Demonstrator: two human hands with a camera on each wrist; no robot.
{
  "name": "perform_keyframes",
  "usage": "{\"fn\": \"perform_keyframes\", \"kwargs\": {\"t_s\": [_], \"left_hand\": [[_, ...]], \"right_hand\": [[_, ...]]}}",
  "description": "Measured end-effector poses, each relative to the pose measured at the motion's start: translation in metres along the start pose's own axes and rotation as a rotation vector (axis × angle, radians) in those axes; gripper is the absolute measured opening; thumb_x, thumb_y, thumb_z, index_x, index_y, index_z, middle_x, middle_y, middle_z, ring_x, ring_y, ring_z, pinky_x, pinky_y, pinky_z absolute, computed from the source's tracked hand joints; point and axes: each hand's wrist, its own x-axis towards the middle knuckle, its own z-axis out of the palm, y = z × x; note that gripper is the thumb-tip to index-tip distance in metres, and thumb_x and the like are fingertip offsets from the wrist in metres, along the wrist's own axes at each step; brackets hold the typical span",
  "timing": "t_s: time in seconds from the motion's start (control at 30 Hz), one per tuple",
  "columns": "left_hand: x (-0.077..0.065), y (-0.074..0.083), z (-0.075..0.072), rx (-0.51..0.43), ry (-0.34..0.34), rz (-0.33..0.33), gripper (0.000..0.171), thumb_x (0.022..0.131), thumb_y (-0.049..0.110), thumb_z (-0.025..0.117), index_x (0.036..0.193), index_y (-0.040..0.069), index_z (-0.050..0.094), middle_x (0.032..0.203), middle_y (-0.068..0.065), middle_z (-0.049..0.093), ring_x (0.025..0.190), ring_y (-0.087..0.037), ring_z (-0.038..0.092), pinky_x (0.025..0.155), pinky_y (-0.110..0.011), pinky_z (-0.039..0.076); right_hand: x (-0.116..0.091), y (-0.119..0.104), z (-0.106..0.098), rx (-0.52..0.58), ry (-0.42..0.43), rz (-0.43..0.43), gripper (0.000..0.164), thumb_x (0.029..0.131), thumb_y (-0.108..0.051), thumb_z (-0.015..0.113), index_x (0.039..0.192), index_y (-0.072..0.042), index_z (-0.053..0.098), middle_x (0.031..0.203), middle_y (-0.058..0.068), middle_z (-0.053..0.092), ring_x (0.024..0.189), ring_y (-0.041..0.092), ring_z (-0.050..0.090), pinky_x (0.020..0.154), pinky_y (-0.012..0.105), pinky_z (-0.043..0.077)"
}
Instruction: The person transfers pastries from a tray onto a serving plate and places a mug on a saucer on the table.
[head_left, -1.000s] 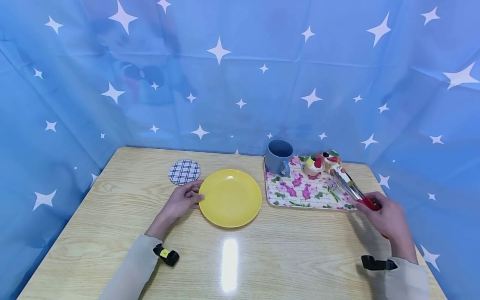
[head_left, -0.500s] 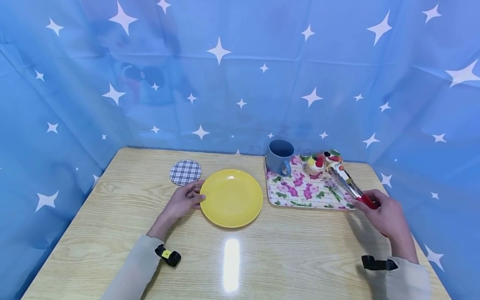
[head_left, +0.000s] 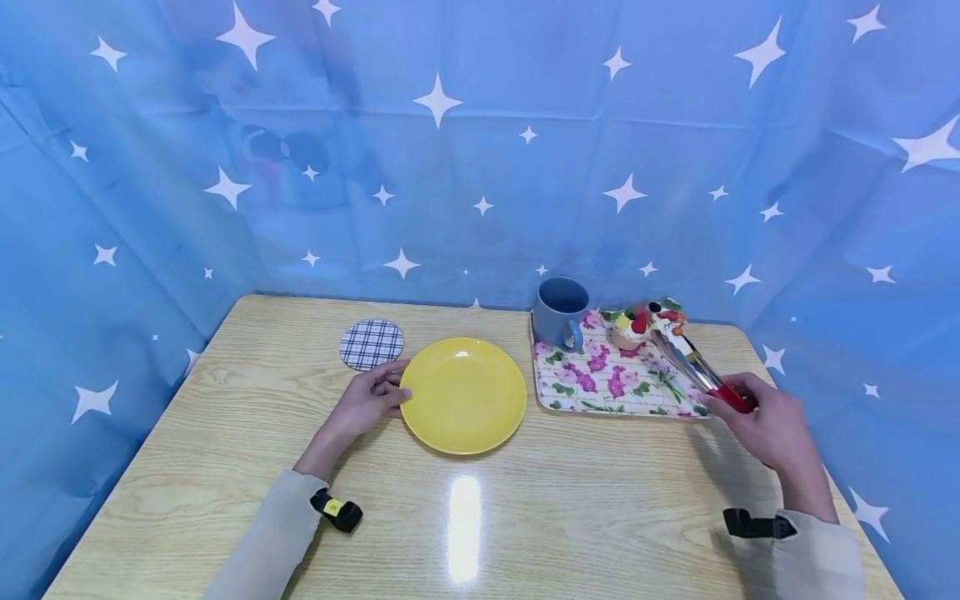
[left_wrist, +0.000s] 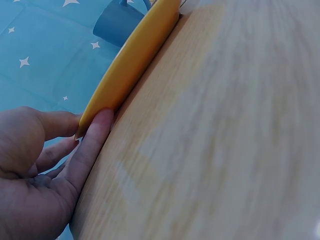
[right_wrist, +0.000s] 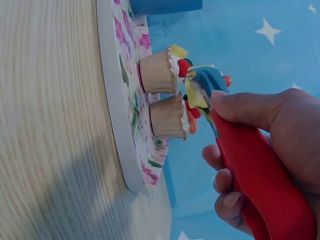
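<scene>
Head view: yellow plate [head_left: 463,396] near the centre of the frame, on the wooden table [head_left: 375,550]. At its left edge, left hand [head_left: 367,402] in a pinch on the rim, thumb to the upper side. Above that hand, round checked coaster [head_left: 371,344], apart from the plate.

Right of centre, flowered tray [head_left: 558,393] on the table. Blue mug [head_left: 558,323] upright at the tray's upper left corner, handle toward the lower right. Two cupcakes [head_left: 628,335] with fruit tops, side by side at the tray's upper right.

Lower right of the tray, right hand [head_left: 767,425] wrapped round the red handles of tongs [head_left: 724,394], metal ends slanting to the upper left, over the tray.

Right wrist view: pale yellow-and-white piece [right_wrist: 196,97] at the tong ends, near the middle of the frame, beside the cupcake tops. Partly covered, kind unclear; cannot tell whether touching the cupcakes.

Left wrist view: plate rim on a slant toward the top of the frame, fingers against it, mug beyond at upper left.

Lower edge of head view: light sleeves [head_left: 262,537], black band [head_left: 336,510] on each wrist. Upper half: blue curtain [head_left: 480,158] with white stars.
</scene>
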Motion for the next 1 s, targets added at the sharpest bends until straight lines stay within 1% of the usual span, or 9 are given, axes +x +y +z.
{"fn": "perform_keyframes", "kwargs": {"t_s": [0.17,0.33,0.57,0.8,1.0], "left_hand": [[0.0,-0.001,0.0,0.008,0.0,0.001,0.056,0.1,0.008,0.065,0.153,0.015,0.049,0.122,-0.016,0.06,0.092,-0.014,0.063,0.08,-0.031,0.066],[0.0,0.0,0.001,0.014,-0.004,0.002,0.055,0.1,0.009,0.065,0.152,0.016,0.049,0.122,-0.016,0.061,0.093,-0.014,0.064,0.08,-0.031,0.066],[-0.002,0.001,0.0,0.016,-0.004,0.007,0.056,0.1,0.01,0.066,0.153,0.014,0.048,0.122,-0.016,0.061,0.092,-0.013,0.064,0.08,-0.03,0.066],[-0.001,0.0,-0.001,0.012,-0.002,0.004,0.056,0.099,0.009,0.066,0.153,0.014,0.048,0.121,-0.018,0.059,0.092,-0.015,0.063,0.08,-0.032,0.066],[-0.003,0.001,-0.001,0.017,-0.005,0.013,0.057,0.099,0.009,0.066,0.153,0.013,0.048,0.12,-0.018,0.059,0.091,-0.015,0.062,0.08,-0.032,0.066]], "right_hand": [[0.0,-0.004,0.0,0.0,-0.001,-0.011,0.047,0.097,-0.042,0.07,0.121,-0.001,0.065,0.093,0.018,0.067,0.073,0.02,0.054,0.051,0.024,0.04],[0.0,-0.006,0.001,-0.003,-0.006,-0.01,0.05,0.097,-0.041,0.07,0.122,0.001,0.064,0.094,0.019,0.068,0.074,0.021,0.055,0.051,0.024,0.041],[0.001,-0.013,-0.002,0.006,0.016,-0.054,0.045,0.097,-0.037,0.072,0.118,0.001,0.065,0.092,0.018,0.068,0.072,0.019,0.054,0.05,0.023,0.042],[0.001,-0.02,-0.004,0.005,0.019,-0.068,0.041,0.097,-0.037,0.072,0.115,0.0,0.065,0.089,0.016,0.068,0.07,0.018,0.053,0.05,0.024,0.041],[0.0,-0.024,-0.005,-0.001,0.014,-0.072,0.041,0.097,-0.037,0.071,0.115,-0.001,0.065,0.088,0.016,0.068,0.07,0.019,0.054,0.05,0.024,0.041]]}}
